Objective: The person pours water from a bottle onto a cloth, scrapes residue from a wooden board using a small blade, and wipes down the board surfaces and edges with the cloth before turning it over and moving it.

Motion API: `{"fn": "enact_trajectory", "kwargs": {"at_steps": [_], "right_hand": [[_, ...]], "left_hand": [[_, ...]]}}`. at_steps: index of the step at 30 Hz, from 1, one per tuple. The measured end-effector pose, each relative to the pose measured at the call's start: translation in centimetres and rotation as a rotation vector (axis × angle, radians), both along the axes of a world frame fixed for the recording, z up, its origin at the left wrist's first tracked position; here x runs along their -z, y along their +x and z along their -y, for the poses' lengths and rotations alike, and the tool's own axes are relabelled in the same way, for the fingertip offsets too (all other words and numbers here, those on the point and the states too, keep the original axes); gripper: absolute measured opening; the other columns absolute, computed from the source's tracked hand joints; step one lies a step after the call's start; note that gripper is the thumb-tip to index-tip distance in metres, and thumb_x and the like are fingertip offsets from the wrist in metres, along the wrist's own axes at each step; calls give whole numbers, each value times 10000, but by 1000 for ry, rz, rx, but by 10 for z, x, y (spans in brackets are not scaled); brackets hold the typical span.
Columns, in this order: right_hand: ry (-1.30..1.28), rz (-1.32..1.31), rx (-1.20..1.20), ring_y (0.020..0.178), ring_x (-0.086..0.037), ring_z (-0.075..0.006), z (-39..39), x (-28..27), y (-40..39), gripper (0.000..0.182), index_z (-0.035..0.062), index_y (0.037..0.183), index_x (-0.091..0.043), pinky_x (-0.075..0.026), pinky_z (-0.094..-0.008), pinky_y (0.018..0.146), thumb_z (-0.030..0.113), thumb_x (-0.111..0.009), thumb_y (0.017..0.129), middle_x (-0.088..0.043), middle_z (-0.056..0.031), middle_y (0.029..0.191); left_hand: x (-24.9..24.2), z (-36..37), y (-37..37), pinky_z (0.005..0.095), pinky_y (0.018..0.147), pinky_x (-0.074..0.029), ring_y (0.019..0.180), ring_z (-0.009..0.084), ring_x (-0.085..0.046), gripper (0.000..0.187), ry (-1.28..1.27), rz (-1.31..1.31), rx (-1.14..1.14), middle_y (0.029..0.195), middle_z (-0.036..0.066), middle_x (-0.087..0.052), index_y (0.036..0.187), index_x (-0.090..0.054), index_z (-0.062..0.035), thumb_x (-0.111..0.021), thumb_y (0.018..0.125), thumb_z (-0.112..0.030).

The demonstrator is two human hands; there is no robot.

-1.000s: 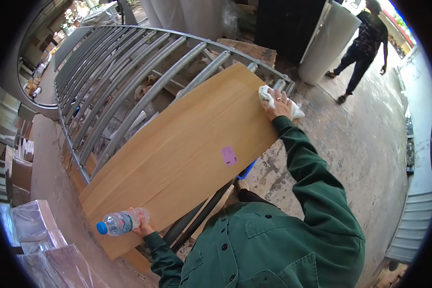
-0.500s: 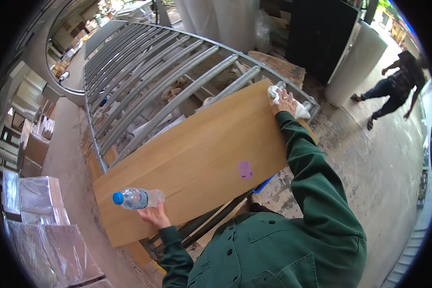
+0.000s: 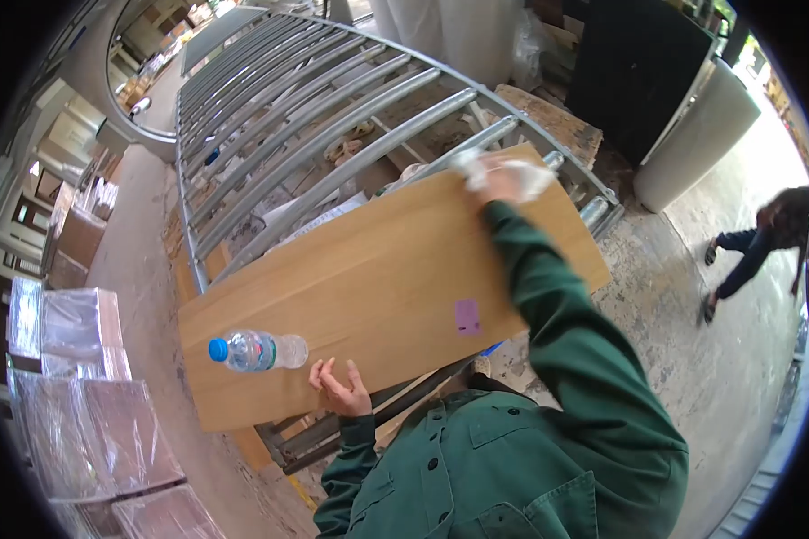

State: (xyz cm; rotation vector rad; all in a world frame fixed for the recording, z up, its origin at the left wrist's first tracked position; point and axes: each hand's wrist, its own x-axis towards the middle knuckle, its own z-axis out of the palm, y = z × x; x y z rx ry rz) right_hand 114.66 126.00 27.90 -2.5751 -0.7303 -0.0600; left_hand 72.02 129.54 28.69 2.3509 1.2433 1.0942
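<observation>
Roller conveyor [image 3: 395,139]: metal rollers fill the upper frame; a person [image 3: 762,241] is at far right.
Wood-grain panel [image 3: 377,269]: spans the centre, purple label [image 3: 466,317] on its face.
Right hand [image 3: 501,182]: blurred, upper right of centre, at a white cloth [image 3: 537,181] over the panel; its grip cannot be told.
Left hand [image 3: 342,391]: lower centre, fingers curved and apart, just beside the bottle.
Blue-capped bottle [image 3: 265,351]: left of centre, against the panel.

bottle [image 3: 259,351]: 1 | cloth [image 3: 530,178]: 1 | wood-grain panel [image 3: 377,269]: 1 | purple sticker [image 3: 466,317]: 1 | bystander [image 3: 786,220]: 1
</observation>
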Motion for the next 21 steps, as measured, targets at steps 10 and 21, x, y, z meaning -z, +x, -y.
{"fn": "enact_trajectory", "kwargs": {"at_steps": [10, 21], "right_hand": [[-90, 260, -544, 1216, -310, -276, 111, 2, -120, 548, 238, 1254, -397, -208, -466, 1000, 271, -495, 716, -328, -47, 1338], [-124, 271, -108, 1241, -273, -249, 131, 13, -85, 498, 240, 1251, -391, -183, -479, 1005, 352, -490, 777, -345, -26, 1324]], "left_hand": [[-32, 29, 85, 370, 794, -380, 885, 267, -482, 212, 12, -35, 469, 915, 98, -528, 891, -596, -65, -644, 687, -95], [-19, 41, 142, 348, 626, -470, 747, 258, -550, 137, 7, -538, 1037, 772, 86, -530, 725, -567, -50, -625, 693, -171]]}}
